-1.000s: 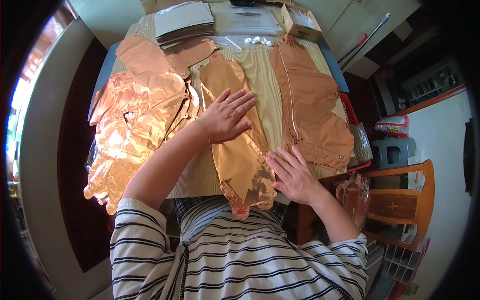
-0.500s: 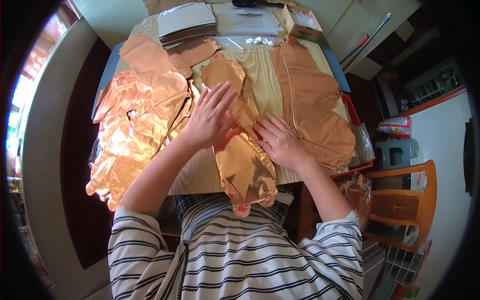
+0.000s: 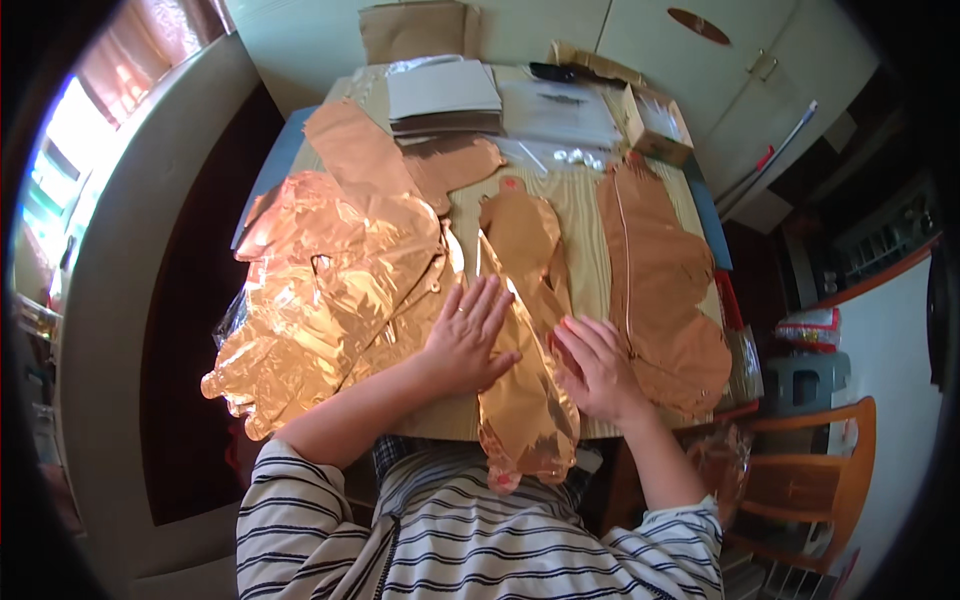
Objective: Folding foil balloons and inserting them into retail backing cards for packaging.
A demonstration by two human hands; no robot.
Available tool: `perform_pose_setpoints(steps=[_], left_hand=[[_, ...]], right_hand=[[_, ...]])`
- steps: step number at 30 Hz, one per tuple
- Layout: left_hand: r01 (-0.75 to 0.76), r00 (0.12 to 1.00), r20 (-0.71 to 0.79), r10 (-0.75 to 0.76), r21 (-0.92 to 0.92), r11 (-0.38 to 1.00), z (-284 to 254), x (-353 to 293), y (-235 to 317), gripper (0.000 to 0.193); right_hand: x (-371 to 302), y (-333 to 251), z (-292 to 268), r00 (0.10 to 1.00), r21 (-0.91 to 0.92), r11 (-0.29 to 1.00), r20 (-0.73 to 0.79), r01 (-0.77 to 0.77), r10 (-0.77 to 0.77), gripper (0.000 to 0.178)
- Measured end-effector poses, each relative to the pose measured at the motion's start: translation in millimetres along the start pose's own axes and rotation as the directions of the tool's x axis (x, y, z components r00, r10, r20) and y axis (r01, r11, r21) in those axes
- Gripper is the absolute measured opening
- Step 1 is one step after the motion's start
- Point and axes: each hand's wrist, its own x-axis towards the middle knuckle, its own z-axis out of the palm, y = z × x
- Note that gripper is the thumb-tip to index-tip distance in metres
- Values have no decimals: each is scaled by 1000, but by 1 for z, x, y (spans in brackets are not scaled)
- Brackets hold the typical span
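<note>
A flat, shiny copper-coloured foil balloon (image 3: 530, 400) lies lengthwise on the table in front of me, its near tabbed end reaching over the edge by my shirt. My left hand (image 3: 468, 338) rests with fingers stretched out across the left side of its narrow middle. At the right edge of the same balloon is my right hand (image 3: 600, 370), fingers apart and slightly bent, thumb close to the foil. Neither hand shows anything gripped. Left of them spreads a crumpled pile of foil balloons (image 3: 330, 290), and a stack of flat ones (image 3: 660, 290) lies to the right.
At the back of the wooden table (image 3: 585, 215) are a stack of grey-white cards (image 3: 445, 90), clear plastic bags (image 3: 560, 115), small white pieces (image 3: 580, 157) and an open cardboard box (image 3: 660, 125). A wooden chair (image 3: 840, 480) and a grey stool (image 3: 805, 380) stand at the right.
My view has tilted up, showing more of the far wall. My left hand has come down onto the balloon and toward me; the right hand has drawn nearer with its fingers more bent.
</note>
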Motion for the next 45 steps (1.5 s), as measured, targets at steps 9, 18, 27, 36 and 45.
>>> perform_pose_setpoints(steps=[9,18,27,36,45], left_hand=[[155,949,-233,-215,-250,956,-49,99,-133,48],[263,951,-228,-210,239,935,-67,199,-336,47],[-34,987,-121,102,465,885,-63,194,-336,20],[166,976,-210,-64,517,840,-83,202,-308,5],[43,787,-594,169,326,944,-84,190,-266,5]], right_hand=[[-1,0,8,999,-9,999,-32,-40,40,61],[4,0,5,999,17,999,-9,-48,48,54],[6,0,4,998,-4,999,-11,-55,54,54],[4,0,4,999,-3,999,-28,-33,33,54],[11,-2,-13,987,51,991,-98,-124,129,48]])
